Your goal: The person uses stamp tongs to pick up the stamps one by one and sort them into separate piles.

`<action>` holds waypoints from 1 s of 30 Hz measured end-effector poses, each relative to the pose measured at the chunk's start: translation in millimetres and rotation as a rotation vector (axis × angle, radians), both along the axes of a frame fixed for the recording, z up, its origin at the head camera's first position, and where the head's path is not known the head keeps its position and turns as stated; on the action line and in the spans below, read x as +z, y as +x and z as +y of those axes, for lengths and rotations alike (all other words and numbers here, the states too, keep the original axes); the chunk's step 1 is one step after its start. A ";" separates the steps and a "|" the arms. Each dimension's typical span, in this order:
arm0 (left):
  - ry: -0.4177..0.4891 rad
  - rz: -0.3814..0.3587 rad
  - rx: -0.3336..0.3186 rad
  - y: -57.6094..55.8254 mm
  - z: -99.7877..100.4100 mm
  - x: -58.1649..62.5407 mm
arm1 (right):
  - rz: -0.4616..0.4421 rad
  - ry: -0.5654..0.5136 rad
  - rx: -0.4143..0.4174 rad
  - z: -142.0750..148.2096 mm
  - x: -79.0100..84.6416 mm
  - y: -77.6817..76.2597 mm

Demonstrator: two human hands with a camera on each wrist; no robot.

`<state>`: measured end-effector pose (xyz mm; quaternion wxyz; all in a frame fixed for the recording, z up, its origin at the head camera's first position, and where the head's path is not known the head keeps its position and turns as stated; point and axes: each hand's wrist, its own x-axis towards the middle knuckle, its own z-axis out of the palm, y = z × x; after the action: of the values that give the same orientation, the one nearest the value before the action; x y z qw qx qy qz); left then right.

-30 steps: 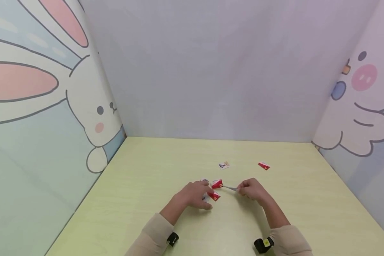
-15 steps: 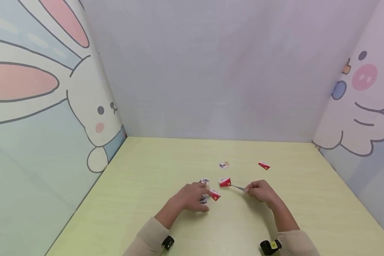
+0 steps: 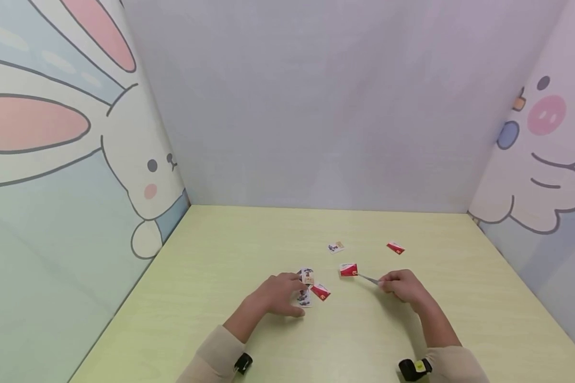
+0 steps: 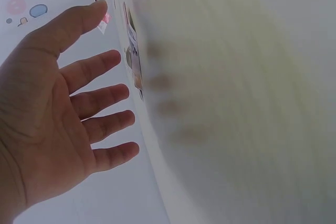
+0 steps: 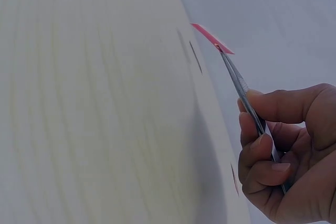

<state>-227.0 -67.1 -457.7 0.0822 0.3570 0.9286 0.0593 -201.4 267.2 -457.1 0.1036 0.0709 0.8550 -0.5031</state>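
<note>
Metal tweezers (image 3: 368,279) are pinched between the thumb and fingers of my right hand (image 3: 402,285). Their tips grip the edge of a small red-and-white card (image 3: 348,269); in the right wrist view that card (image 5: 212,38) hangs tilted above the table. My left hand (image 3: 278,294), fingers spread and holding nothing, hovers at a small cluster of cards. A picture card (image 3: 307,275) lies by its fingertips, a second picture card (image 3: 304,299) sits nearer me, and a red card (image 3: 320,291) lies slanted at their right. The left fingers partly cover the cluster's left side.
Farther back on the pale wooden table (image 3: 249,234) lie a picture card (image 3: 336,247) and, to its right, another red card (image 3: 395,248). A plain grey wall (image 3: 316,106) closes the back, with cartoon-printed panels at both sides.
My right hand has moved right, carrying the tweezers and the red card away from the cluster. My left hand has drawn back leftward, uncovering more of the picture cards.
</note>
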 end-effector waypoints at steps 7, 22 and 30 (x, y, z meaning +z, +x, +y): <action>0.000 -0.015 0.013 -1.0 -6.8 -2.8 | 0.000 0.022 -0.015 10.6 -1.7 0.5; 0.014 -0.041 0.025 -11.7 -2.5 -2.0 | 0.007 0.038 -0.057 37.3 -5.2 2.2; -0.001 -0.074 0.031 -16.0 3.9 -5.2 | -0.020 0.026 -0.096 52.9 -5.3 0.5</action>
<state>-243.0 -63.2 -462.8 0.1159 0.3401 0.9304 0.0731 -200.9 320.1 -462.4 0.0867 0.1184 0.8561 -0.4955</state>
